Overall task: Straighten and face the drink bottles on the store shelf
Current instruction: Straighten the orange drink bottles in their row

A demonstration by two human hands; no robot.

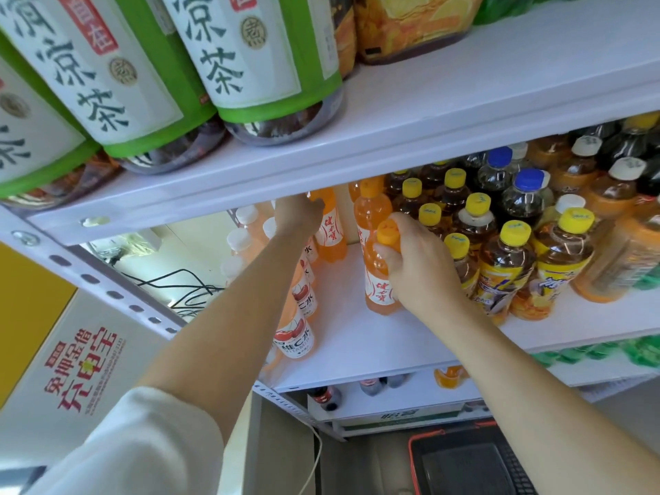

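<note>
Desk: Hands first. What do you have?

Operator: I see the right hand (418, 269) at centre frame, curled around the shoulder of an orange soda bottle (378, 284), with the thumb up by its orange cap (387, 232). That bottle stands upright on the white middle shelf (357, 344), and its white label with red characters is turned toward the lower left.

Desk: And the left?

Operator: The left hand (298, 216) reaches deeper, just under the lip of the upper shelf (428, 108), at the top of a rear orange bottle (330, 230). I only get the back of the hand, so I cannot tell whether the fingers close on it.

Desk: Neighbours?

Operator: A third orange bottle (371, 207) stands just behind the gripped one. To the right of centre is a block of yellow-capped tea bottles (507, 269), touching one another, with blue-capped bottles (525, 189) behind them. Under the left forearm, white-capped pink bottles (296, 339) run front to back along the shelf's left side. Big green-labelled tea bottles (250, 66) fill the upper left of the frame. A red basket (418, 455) sits at the bottom right, and a white sleeve (143, 444) at the lower left.
</note>
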